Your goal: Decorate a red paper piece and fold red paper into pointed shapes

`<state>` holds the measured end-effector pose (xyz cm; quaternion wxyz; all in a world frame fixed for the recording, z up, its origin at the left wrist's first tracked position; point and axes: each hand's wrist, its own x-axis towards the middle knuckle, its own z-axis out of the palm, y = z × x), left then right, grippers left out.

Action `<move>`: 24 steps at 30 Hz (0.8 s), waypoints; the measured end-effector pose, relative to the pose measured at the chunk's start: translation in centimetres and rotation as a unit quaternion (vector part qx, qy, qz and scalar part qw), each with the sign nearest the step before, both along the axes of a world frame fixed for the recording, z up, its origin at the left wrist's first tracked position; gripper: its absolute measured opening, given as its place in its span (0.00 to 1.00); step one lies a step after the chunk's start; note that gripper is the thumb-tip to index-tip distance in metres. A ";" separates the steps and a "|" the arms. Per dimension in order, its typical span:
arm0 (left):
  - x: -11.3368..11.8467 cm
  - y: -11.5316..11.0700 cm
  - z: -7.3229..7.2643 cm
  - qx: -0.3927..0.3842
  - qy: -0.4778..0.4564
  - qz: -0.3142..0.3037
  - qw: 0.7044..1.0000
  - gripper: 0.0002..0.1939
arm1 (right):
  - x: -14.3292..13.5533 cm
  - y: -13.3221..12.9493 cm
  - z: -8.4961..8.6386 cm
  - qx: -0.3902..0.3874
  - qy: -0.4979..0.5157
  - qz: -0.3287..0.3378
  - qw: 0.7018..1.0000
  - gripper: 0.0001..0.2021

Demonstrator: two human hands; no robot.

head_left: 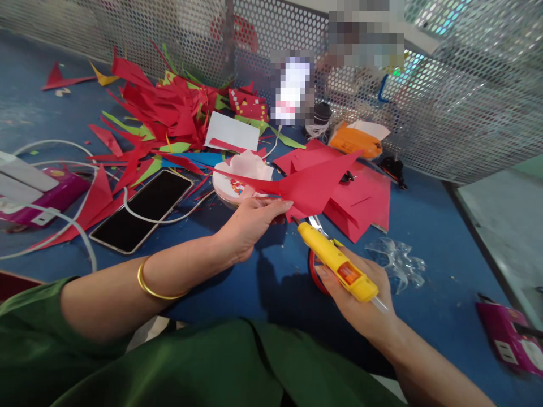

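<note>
Between the thumb and fingers of my left hand [250,226], a cut piece of red paper [307,183] is pinched by its near edge. My right hand [365,288] is wrapped round a yellow glue gun [335,257], a clear glue stick jutting from its rear end. The gun's dark nozzle is close to the paper's lower edge; whether they touch I cannot tell. Partly hidden under the gun are scissors with red handles [314,271]. Just behind my left hand stands a white scalloped dish [244,169] holding small colourful bits.
Red and green paper scraps [169,107] are heaped at the back left. A phone [142,210] lies under a white cable at left. Red sheets [365,195], an orange packet [356,140] and clear plastic [396,263] lie at right. Perforated metal panels [178,34] border the back.
</note>
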<state>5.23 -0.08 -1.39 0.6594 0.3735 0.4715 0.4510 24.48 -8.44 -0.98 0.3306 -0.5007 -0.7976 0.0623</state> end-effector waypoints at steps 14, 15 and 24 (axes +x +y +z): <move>0.1 0.0 0.1 0.004 0.000 -0.004 1.000 0.12 | 0.2 0.1 -0.1 0.011 -0.014 -0.005 1.000 0.12; 0.1 0.0 0.1 0.003 0.000 -0.002 1.000 0.12 | 0.2 0.1 -0.1 0.012 -0.015 -0.005 1.000 0.12; 0.0 0.0 0.0 0.008 -0.002 0.007 1.000 0.12 | -0.1 0.0 0.2 0.010 -0.025 0.002 1.000 0.14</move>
